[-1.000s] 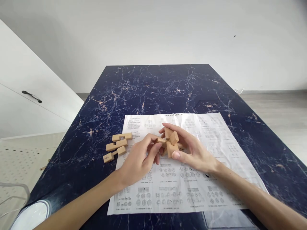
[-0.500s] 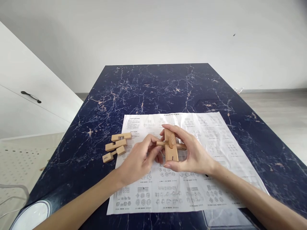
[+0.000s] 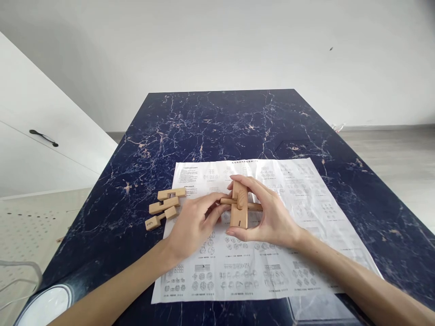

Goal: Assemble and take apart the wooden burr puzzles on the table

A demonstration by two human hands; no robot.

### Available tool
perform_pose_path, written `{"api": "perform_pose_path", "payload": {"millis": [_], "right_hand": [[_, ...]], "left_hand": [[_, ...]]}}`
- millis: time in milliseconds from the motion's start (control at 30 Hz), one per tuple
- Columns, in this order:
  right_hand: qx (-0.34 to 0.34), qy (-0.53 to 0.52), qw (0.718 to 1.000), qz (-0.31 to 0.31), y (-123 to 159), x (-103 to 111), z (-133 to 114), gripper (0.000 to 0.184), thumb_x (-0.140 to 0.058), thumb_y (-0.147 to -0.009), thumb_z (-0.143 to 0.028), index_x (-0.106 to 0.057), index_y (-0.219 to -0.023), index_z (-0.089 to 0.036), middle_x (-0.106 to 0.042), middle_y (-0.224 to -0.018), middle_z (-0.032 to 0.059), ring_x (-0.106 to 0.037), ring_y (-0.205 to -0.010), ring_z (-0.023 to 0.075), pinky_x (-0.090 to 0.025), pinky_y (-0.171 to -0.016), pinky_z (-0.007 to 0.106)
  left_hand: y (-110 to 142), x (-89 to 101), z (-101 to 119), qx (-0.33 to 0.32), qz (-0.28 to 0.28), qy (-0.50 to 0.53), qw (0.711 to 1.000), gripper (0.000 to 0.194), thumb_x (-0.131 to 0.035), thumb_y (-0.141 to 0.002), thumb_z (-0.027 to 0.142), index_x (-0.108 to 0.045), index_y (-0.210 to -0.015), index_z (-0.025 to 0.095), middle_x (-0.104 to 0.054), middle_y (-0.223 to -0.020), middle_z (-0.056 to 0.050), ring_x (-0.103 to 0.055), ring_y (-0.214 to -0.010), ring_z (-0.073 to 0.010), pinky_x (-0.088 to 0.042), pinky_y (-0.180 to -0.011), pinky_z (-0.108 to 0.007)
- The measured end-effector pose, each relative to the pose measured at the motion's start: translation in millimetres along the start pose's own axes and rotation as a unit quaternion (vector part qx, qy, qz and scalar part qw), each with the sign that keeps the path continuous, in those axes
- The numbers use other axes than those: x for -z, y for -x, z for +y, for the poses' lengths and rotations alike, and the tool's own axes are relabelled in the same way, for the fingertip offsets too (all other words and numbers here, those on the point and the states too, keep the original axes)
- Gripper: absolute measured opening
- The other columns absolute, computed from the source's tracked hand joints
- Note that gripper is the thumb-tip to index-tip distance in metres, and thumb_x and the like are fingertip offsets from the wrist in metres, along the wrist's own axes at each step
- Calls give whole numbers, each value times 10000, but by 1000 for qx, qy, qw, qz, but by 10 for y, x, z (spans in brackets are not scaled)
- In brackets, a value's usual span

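Above the printed sheet, my right hand [image 3: 263,210] grips a partly joined wooden burr puzzle [image 3: 239,216] by the two ends of its upright block. A dark mark like a 1 shows on that block's near end, and other pieces cross through its middle. My left hand [image 3: 197,222] is closed at the left side, its thumb and fingers pinching the end of a crossing piece; some fingertips are hidden. Left of my hands lie three loose notched wooden puzzle pieces [image 3: 165,206], the nearest marked 3.
A creased paper sheet [image 3: 251,283] with small diagrams lies on the dark blue marbled table [image 3: 217,127]. A round white object [image 3: 47,305] is at the near left corner. White cabinet [image 3: 50,113] and perforated panel [image 3: 27,231] stand to the left.
The puzzle and my right hand have shifted slightly left, and the upright block has turned a little. My left fingers have straightened somewhat along the crossing piece. The loose pieces have not moved.
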State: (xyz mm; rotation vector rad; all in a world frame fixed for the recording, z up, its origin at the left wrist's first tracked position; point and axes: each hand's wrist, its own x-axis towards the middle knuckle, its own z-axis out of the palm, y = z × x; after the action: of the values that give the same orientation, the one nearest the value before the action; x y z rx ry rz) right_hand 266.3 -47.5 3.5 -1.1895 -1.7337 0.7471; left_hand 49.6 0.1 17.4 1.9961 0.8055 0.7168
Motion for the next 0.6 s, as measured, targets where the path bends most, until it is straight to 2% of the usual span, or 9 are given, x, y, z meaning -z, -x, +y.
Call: {"api": "perform_pose_path", "payload": {"millis": [100, 167, 267, 367, 467, 600], "right_hand": [[6, 0, 1000, 9, -7, 2, -12, 971, -980, -694, -593, -548, -1500, -266, -715, -1282, 134, -741, -1125, 349, -641, -963, 494], [-17, -32, 999, 1, -8, 8, -22, 946, -986, -692, -541, -562, -1491, -261, -714, -1285, 133, -736, -1131, 349, -636, -960, 493], [-103, -144, 984, -18, -4, 13, -25, 869, -963, -733, -498, -585, -1476, -251, -717, -1299, 129, -738, -1153, 348, -641, -941, 484], [-178, -267, 947, -26, 1, 9, -17, 786, -915, -806, -527, -601, -1476, -259, -736, -1315, 120, -740, -1195, 348, -614, -1014, 518], [-211, -345, 914, -19, -3, 2, -45, 725, -868, -860, -585, -625, -1470, -280, -737, -1354, 115, -700, -1295, 367, -536, -1128, 576], [-256, -388, 885, -9, -20, -23, -148, 668, -835, -884, -620, -661, -1425, -270, -749, -1325, 122, -687, -1308, 388, -484, -1165, 615]], "left_hand": [[5, -4, -17, -2, 3, -2, 1000, 203, -577, -1097, 170, -765, -1158, 218, -813, -932, 8, -724, -750, -135, -558, -732, -256], [0, -4, -19, -5, 0, 1, 1000, 186, -587, -1100, 192, -760, -1160, 224, -814, -939, 14, -729, -762, -136, -558, -741, -259], [-10, -6, 7, 0, -5, -5, 1000, 148, -608, -1105, 267, -745, -1144, 227, -804, -947, 16, -733, -784, -147, -558, -757, -278], [7, -23, 42, 11, -7, -11, 1000, 193, -570, -1124, 326, -676, -1258, 235, -789, -989, 4, -745, -855, -172, -573, -776, -303], [50, -49, 49, 0, -10, -27, 1000, 378, -600, -1104, 369, -519, -1453, 250, -768, -1033, -10, -726, -849, -185, -583, -771, -331], [84, -68, 32, -5, -25, -52, 998, 666, -733, -1012, 449, -392, -1554, 266, -700, -973, 3, -660, -754, -174, -557, -664, -308]]}}
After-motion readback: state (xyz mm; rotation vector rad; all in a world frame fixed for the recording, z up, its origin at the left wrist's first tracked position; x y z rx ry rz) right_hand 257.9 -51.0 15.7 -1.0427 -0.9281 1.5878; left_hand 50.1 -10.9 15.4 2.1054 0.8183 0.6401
